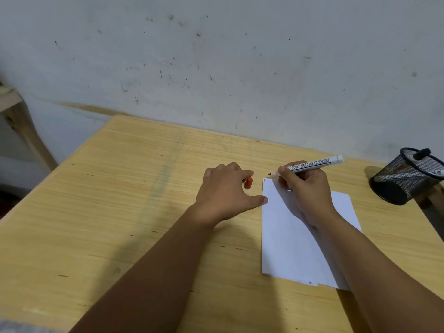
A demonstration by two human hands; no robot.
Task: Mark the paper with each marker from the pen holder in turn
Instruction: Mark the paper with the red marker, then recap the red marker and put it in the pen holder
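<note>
A white sheet of paper (286, 236) lies on the wooden table (120, 212), right of centre. My right hand (305, 188) grips a white board marker (310, 165) with its red tip just above the sheet's far left corner, where a small red mark (264, 180) shows. My left hand (225, 188) rests beside the sheet, thumb touching its left edge, fingers curled around the red marker cap (249, 182). A black mesh pen holder (408, 176) stands at the far right with at least one more marker (421, 155) inside.
A stained grey wall (216, 56) runs along the table's far edge. Part of a wooden frame (21, 121) stands off the table at the far left. The pen holder sits near the table's right edge.
</note>
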